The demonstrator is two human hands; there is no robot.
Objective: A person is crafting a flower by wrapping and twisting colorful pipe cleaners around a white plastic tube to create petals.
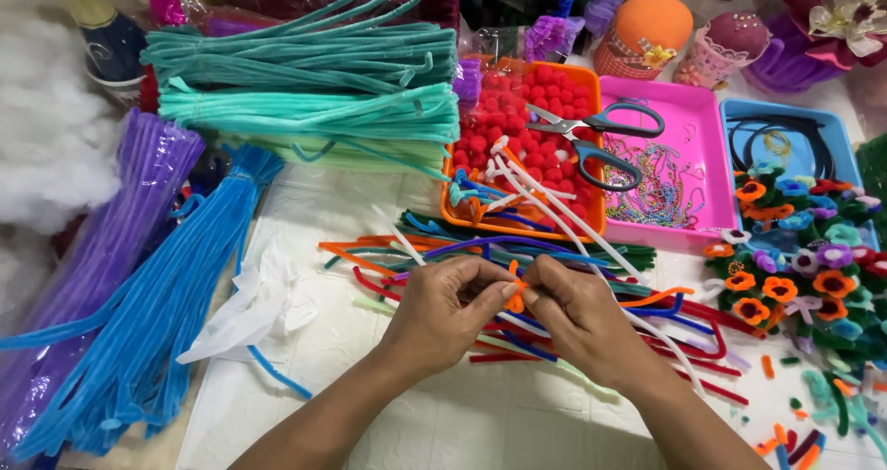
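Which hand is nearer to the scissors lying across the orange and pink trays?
The right hand. It lies below and slightly left of the scissors, while the left hand sits further left. Both pinch a small orange pipe-cleaner piece between them.

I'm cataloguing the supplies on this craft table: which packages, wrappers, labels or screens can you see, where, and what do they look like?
Clear plastic sleeve: far left, long and glossy, around purple pipe cleaners.
Clear bag: top centre, behind the orange tray, crinkled, contents unclear.
Pink foil packet: top left, small and shiny, mostly hidden.
Bottle with a dark blue label: top left corner, partly cut off.
No screens or signs in view.
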